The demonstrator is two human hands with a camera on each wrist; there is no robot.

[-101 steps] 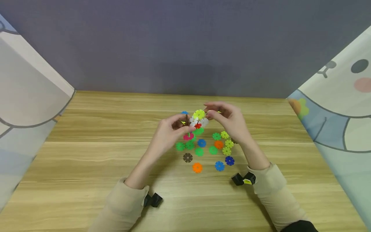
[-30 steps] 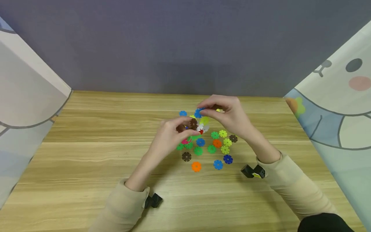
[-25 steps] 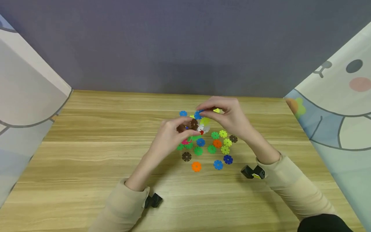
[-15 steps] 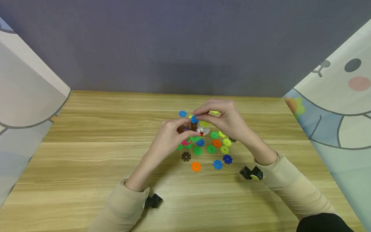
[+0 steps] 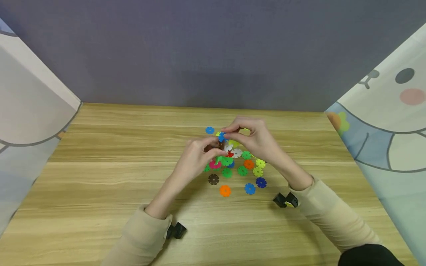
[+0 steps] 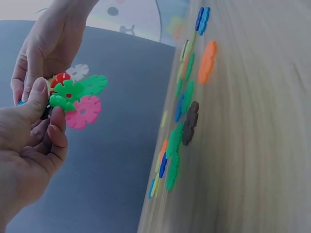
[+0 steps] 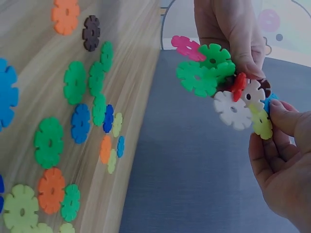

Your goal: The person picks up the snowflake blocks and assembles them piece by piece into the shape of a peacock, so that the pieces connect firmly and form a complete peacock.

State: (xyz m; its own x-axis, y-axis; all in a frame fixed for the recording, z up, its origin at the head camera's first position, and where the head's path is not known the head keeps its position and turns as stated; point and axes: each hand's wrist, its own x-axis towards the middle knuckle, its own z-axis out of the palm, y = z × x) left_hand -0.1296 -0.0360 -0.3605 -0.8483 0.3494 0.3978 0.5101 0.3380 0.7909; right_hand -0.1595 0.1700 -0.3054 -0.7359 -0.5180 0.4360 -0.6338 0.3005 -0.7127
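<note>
My left hand [image 5: 196, 154] holds a cluster of interlocked plastic snowflake discs above the table, pinched between thumb and fingers. In the right wrist view the cluster has white [image 7: 233, 110], green [image 7: 196, 79], pink [image 7: 187, 47], red [image 7: 239, 87], brown [image 7: 265, 86] and yellow discs [image 7: 263, 124]. My right hand [image 5: 256, 137] pinches a blue snowflake disc [image 5: 222, 137] against the cluster's far side, near the brown and yellow discs. Fingers cover most of the blue disc in the wrist views. Whether its slot is engaged I cannot tell.
Loose snowflake discs lie flat on the wooden table [image 5: 116, 177] beneath and in front of the hands, among them an orange disc [image 5: 225, 191], a brown disc [image 5: 213, 180] and a dark blue disc [image 5: 261, 182]. A grey panel [image 5: 206, 55] stands behind the table.
Earlier my right hand was at the cluster's yellow disc; since then it has taken a blue disc and brought it down-left to the cluster. The cluster has tilted, showing more green and pink.
</note>
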